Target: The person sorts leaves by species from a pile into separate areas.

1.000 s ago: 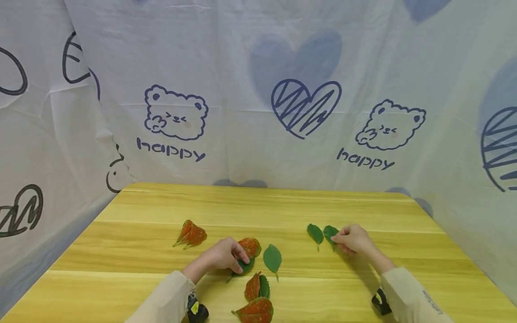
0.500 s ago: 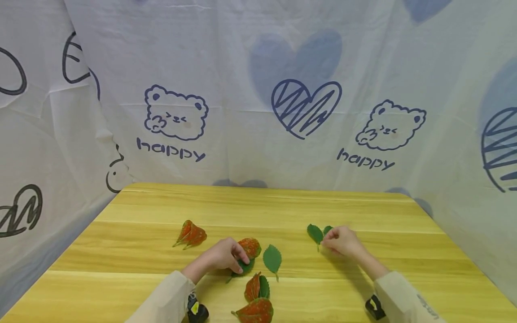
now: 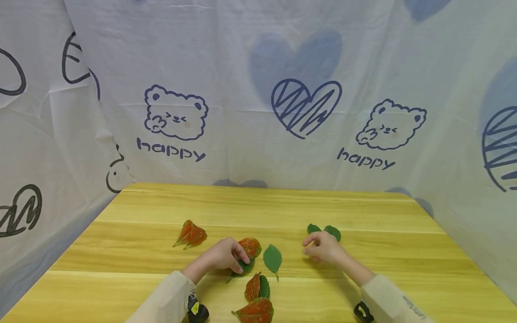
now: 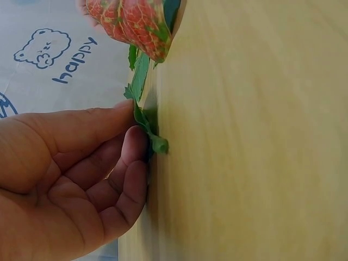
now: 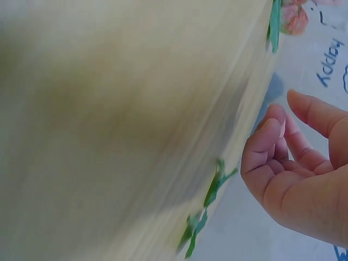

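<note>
My left hand (image 3: 221,255) pinches a green leaf (image 3: 245,268) at the tabletop; in the left wrist view, thumb and fingertip meet on that leaf (image 4: 140,117). A red-and-green leaf (image 3: 251,247) lies just beyond it. Over the table on the right, my right hand (image 3: 326,249) holds nothing, its thumb apart from its loosely bent fingers (image 5: 263,144). Just behind it lie two green leaves side by side, the left one (image 3: 313,228) partly covered by the hand, the right one (image 3: 333,232) mostly showing. Between my hands a single green leaf (image 3: 272,258) lies flat.
Two overlapping red leaves (image 3: 190,234) lie at the left of the wooden table (image 3: 133,251). Near the front are a red leaf (image 3: 252,287) against a green leaf (image 3: 264,286), and another red leaf (image 3: 257,310). A printed white cloth (image 3: 242,148) hangs behind the table.
My right hand has let go of the right-hand green leaf and moved left, past both leaves and slightly nearer me. The left hand keeps its place on its leaf.
</note>
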`<action>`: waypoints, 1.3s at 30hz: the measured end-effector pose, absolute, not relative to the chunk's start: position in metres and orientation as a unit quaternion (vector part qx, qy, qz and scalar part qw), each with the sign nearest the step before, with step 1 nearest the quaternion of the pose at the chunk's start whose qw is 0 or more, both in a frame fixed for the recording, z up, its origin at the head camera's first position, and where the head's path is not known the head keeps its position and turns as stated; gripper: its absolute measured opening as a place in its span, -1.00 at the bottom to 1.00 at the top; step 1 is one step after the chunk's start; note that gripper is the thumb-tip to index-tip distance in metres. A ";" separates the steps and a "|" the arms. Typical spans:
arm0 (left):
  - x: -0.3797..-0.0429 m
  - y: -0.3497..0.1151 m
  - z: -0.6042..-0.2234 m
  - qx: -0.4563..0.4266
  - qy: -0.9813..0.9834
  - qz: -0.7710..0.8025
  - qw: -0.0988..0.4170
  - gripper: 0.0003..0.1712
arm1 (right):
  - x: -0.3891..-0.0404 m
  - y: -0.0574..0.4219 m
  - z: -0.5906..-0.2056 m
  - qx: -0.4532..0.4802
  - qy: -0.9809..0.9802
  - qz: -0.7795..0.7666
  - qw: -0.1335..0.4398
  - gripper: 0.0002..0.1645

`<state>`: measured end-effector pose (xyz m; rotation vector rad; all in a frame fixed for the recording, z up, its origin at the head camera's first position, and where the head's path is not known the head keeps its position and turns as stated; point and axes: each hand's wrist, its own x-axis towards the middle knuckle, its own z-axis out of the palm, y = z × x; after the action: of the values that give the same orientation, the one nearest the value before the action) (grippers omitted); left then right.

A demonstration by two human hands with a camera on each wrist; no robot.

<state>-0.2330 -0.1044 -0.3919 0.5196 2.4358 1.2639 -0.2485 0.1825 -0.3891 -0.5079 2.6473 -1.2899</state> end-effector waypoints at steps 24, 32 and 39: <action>-0.234 -0.105 -0.392 0.191 0.860 0.441 0.171 -0.78 | -0.244 0.139 -0.393 -0.207 0.849 -0.459 0.160 -0.74; -0.233 -0.104 -0.392 0.188 0.863 0.438 0.166 -0.79 | -0.247 0.136 -0.397 -0.218 0.854 -0.432 0.191 -0.70; -0.234 -0.104 -0.394 0.189 0.867 0.431 0.163 -0.79 | -0.245 0.132 -0.398 -0.216 0.875 -0.400 0.169 -0.77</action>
<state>-0.2345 -0.1039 -0.3940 0.5394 2.4729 1.2304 -0.2447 0.1318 -0.3977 -0.6135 2.4869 -1.1371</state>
